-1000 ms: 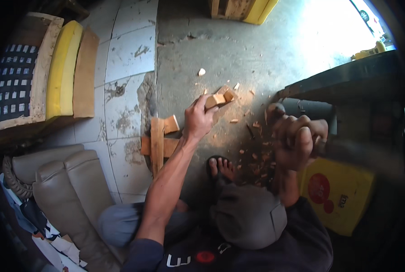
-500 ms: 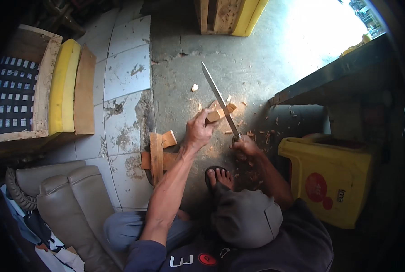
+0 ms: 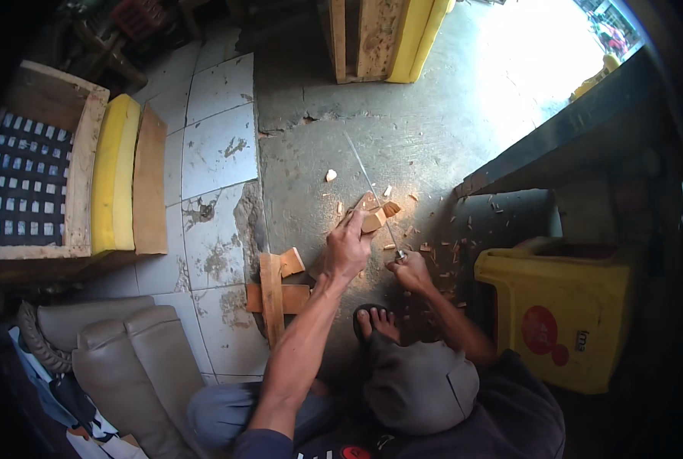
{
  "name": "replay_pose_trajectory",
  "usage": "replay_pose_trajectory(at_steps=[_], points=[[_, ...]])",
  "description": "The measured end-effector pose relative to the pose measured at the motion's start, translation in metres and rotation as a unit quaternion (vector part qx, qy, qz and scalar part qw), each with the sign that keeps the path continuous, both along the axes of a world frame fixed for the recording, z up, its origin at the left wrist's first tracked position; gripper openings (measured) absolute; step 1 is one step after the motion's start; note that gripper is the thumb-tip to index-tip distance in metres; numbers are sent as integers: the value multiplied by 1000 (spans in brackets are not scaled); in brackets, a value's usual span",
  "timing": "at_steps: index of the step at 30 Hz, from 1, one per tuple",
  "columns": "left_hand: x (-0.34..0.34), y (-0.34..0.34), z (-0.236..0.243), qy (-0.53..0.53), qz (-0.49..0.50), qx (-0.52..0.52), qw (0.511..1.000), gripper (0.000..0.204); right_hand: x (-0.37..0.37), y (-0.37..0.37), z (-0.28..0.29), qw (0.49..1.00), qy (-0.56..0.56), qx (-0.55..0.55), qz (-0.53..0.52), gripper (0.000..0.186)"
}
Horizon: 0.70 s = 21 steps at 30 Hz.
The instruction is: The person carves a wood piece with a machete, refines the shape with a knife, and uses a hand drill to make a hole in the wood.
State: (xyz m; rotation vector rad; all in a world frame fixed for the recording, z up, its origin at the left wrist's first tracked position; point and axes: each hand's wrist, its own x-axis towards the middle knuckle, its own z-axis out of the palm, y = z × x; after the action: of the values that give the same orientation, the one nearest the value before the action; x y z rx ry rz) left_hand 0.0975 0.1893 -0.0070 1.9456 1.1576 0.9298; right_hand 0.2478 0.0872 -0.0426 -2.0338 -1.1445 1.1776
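My left hand (image 3: 348, 251) is closed round a short wooden block (image 3: 373, 222), held low over the concrete floor with its cut end pointing away to the right. My right hand (image 3: 410, 272) grips the handle of a long-bladed knife (image 3: 362, 167). The blade runs up and to the left past the block's far end, its thin edge showing. Whether blade and wood touch, I cannot tell. Wood chips (image 3: 426, 247) lie scattered around both hands. My sandalled foot (image 3: 378, 321) is just below them.
Offcut boards (image 3: 271, 294) lie crossed at the tile edge on my left. Further left are a wooden frame with black webbing (image 3: 32, 183), yellow foam (image 3: 114, 180) and grey-brown cushions (image 3: 131, 356). A yellow plastic container (image 3: 559, 321) stands right, below a dark ledge (image 3: 563, 118).
The knife blade has turned from showing its broad side to nearly edge-on. My left hand still holds the block. The whole scene sits slightly lower in the picture.
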Motion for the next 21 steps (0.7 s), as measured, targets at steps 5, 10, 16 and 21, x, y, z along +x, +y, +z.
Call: replay_pose_trajectory(at_steps=[5, 10, 16, 21], points=[[-19, 2, -5, -20, -42, -22, 999, 28, 33, -18, -38, 903, 395, -161, -44, 19], [-59, 16, -6, -29, 45, -67, 996, 35, 20, -12, -32, 944, 299, -125, 64, 28], [-43, 16, -7, 36, 37, -96, 994, 39, 3, 1, 14, 1000, -18, -19, -9, 35], [-54, 19, -10, 71, 29, -80, 994, 38, -5, -9, 61, 980, 55, 167, -96, 28]])
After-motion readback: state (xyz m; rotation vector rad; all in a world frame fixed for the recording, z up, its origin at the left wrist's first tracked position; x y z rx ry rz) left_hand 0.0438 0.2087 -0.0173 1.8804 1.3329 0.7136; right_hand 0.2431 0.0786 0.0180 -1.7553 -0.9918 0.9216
